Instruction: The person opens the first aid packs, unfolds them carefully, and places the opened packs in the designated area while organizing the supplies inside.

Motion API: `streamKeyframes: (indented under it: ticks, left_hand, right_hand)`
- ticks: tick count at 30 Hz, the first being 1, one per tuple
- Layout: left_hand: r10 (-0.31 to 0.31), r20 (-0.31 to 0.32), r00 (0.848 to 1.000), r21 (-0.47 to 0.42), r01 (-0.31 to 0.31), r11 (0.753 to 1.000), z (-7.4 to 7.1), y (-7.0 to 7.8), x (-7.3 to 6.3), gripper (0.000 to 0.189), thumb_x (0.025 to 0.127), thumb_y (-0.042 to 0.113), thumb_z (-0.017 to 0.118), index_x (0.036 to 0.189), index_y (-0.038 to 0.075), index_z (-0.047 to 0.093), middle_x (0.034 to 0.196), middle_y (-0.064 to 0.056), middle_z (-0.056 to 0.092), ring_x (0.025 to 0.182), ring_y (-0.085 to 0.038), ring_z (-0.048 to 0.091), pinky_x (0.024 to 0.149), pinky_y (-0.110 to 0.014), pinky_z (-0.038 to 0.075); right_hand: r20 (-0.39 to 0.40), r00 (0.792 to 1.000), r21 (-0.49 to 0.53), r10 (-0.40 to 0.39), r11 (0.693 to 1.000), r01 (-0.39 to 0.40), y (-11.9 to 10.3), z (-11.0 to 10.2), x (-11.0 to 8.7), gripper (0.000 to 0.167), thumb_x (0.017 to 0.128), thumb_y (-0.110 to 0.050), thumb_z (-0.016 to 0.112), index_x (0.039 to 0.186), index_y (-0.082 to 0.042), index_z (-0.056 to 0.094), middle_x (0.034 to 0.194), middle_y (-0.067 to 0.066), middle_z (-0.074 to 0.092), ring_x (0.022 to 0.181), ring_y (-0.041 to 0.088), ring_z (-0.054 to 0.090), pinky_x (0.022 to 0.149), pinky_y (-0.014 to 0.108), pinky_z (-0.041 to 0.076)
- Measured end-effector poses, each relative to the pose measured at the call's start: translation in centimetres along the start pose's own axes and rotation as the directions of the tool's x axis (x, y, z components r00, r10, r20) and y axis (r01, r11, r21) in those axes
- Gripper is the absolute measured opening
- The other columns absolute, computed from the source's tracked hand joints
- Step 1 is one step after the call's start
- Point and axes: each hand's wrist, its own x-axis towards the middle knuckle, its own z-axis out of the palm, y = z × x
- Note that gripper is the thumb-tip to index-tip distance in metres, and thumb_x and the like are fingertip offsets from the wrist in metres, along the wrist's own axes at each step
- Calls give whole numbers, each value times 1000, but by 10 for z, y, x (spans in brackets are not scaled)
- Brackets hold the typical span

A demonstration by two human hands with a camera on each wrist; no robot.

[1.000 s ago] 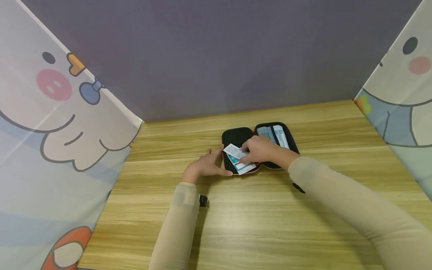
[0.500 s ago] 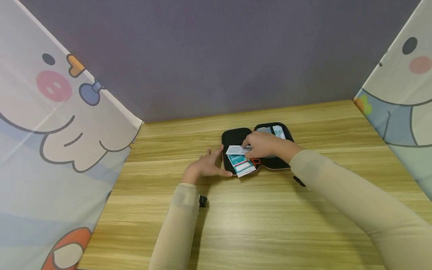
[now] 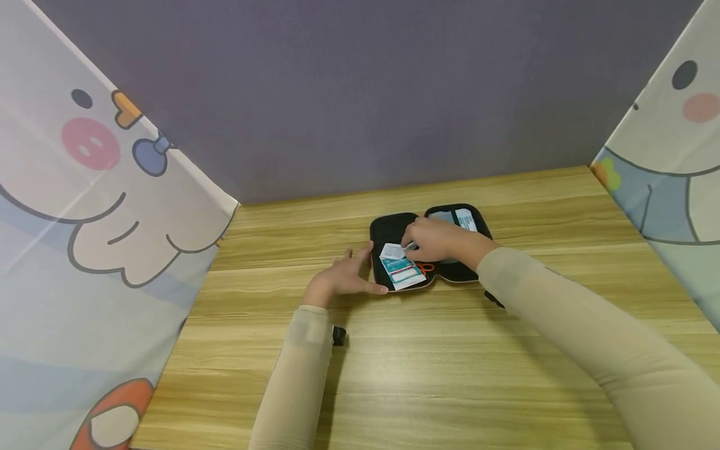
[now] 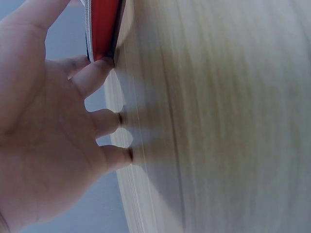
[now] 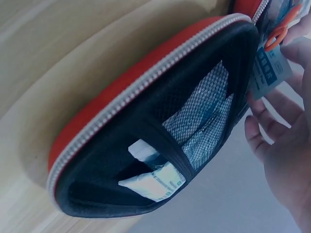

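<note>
An open zippered case (image 3: 394,228), black inside and red outside, lies on the table. My left hand (image 3: 344,276) is at its left side with fingers spread. In the left wrist view one fingertip touches the case's red side (image 4: 103,29), and other fingertips rest on the table. Over the case's left half, my right hand (image 3: 433,239) pinches a small flat white sachet (image 3: 392,251), partly hidden by the fingers. In the right wrist view a sachet (image 5: 268,73) shows blue print. Beneath it lies a teal-and-white packet (image 3: 402,275), beside orange-handled scissors (image 3: 425,267).
In the case's right half, white packets (image 5: 158,182) sit behind a black elastic band (image 5: 167,145) and mesh. The wood-grain table (image 3: 427,369) extends toward me. A grey panel (image 3: 394,94) stands behind, with printed cloths (image 3: 101,237) at the sides.
The white sachet has turned and shifted slightly with my right hand, which moved a little away from me. More of the teal packet and scissors shows. My left hand stays put.
</note>
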Motion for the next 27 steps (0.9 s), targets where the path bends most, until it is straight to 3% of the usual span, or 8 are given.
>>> streamKeyframes:
  ticks: [5, 14, 27]
  left_hand:
    - [10, -4, 1000, 3, -10, 1000, -1, 1, 0, 124, 83, 68, 82, 172, 40, 1, 181, -13, 8, 163, -56, 1, 127, -78, 14]
    - [-7, 1, 1000, -10, 7, 1000, 0, 2, -1, 124, 82, 69, 82, 172, 41, 2, 181, -16, 3, 160, -62, 2, 125, -80, 15]
    - [6, 2, 1000, -10, -6, 1000, 0, 0, -1, 124, 82, 69, 82, 172, 40, 2, 181, -14, 3, 160, -62, 0, 125, -80, 14]
  right_hand:
    - [-6, 999, 50, -38, 998, 38, 4, -1, -4, 34, 100, -23, 71, 128, -5, 76, 134, 14, 73, 130, 36, 66, 120, 59, 45]
    - [-13, 1000, 46, -16, 999, 16, 6, 3, -4, 32, 102, -26, 73, 127, -5, 75, 140, 16, 67, 127, 33, 67, 106, 51, 57]
    - [-49, 999, -128, -21, 992, 14, 5, 17, 5, 23, 104, -30, 70, 115, -13, 81, 126, 7, 78, 127, 34, 63, 111, 57, 52]
